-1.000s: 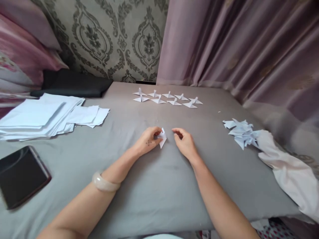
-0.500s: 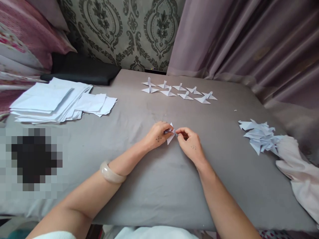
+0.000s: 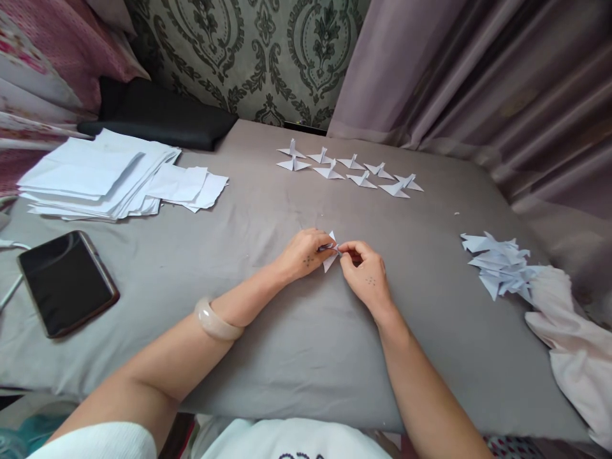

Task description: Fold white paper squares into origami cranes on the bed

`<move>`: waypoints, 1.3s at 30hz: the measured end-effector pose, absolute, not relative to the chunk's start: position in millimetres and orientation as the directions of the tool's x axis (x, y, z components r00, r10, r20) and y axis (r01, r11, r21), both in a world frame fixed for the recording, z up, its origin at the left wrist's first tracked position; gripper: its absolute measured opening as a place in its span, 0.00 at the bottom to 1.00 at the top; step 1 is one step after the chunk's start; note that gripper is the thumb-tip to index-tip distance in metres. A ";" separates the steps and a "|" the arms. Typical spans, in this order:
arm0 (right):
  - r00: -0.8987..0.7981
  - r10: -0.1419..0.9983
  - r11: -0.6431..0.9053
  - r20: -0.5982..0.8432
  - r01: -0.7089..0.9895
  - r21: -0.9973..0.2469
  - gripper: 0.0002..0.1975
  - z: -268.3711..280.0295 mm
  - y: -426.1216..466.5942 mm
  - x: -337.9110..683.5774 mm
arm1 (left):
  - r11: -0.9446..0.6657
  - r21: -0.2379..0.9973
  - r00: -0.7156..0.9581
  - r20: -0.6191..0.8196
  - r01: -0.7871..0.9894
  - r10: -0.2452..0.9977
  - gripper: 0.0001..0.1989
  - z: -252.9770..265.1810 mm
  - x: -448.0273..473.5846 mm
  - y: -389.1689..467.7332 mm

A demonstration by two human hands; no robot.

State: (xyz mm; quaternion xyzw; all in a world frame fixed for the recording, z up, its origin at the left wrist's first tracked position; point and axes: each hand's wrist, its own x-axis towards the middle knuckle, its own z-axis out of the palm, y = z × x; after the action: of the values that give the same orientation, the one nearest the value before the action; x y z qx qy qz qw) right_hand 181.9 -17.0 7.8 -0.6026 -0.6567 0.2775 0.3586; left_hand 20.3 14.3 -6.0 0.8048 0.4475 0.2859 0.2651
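A small folded white paper crane [image 3: 329, 261] is between my two hands, over the middle of the grey cloth. My left hand [image 3: 306, 254] pinches its body from the left, the fingers hiding part of it. At the crane's right end, my right hand [image 3: 364, 268] pinches a narrow tip between thumb and forefinger. The crane's wings point away from me and toward me. Two rows of finished-looking paper cranes [image 3: 362, 180] stand farther back, wings spread. To the right lies a heap of folded paper cranes [image 3: 502, 264], flattened together.
Stacked white paper [image 3: 81, 169] lies at the back left, with smaller paper squares [image 3: 179, 183] beside it. A tablet [image 3: 68, 284] with a white cable rests at the left. Black folded fabric [image 3: 162, 115] lies behind the paper. Pale cloth [image 3: 568, 338] bunches at the right edge.
The camera view has shifted slightly. Both hands keep their pinch on the crane; my right fingertips sit a little closer to my left hand.
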 end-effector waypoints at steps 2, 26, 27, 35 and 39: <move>-0.018 0.990 0.123 0.139 0.590 -0.798 0.09 8.4 -17.0 181.1 | -0.465 0.677 0.446 0.220 0.571 0.868 0.09 -5.6 19.2 14.2; 0.083 0.970 -0.244 -0.230 0.285 -0.927 0.12 19.9 -7.4 175.3 | -0.351 0.794 0.378 0.166 0.496 0.911 0.08 5.3 17.5 8.8; 0.072 0.959 -0.285 -0.275 0.245 -0.927 0.12 20.8 -6.8 176.2 | -0.351 0.794 0.379 0.165 0.496 0.911 0.08 5.1 17.6 9.0; 0.042 0.906 -0.422 -0.421 0.176 -0.890 0.13 25.6 -5.3 179.2 | -0.344 0.798 0.377 0.159 0.495 0.912 0.08 5.0 17.6 8.9; 0.047 0.906 -0.421 -0.420 0.181 -0.889 0.11 22.6 -3.0 179.8 | -0.339 0.795 0.379 0.149 0.503 0.913 0.08 5.0 17.4 9.7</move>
State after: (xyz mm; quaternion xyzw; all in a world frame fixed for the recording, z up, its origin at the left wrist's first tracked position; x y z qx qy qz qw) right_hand 179.8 -3.0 22.6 -0.6428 -0.4229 0.5454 0.3325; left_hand 17.4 9.7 5.0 0.7592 0.4664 0.3049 0.3363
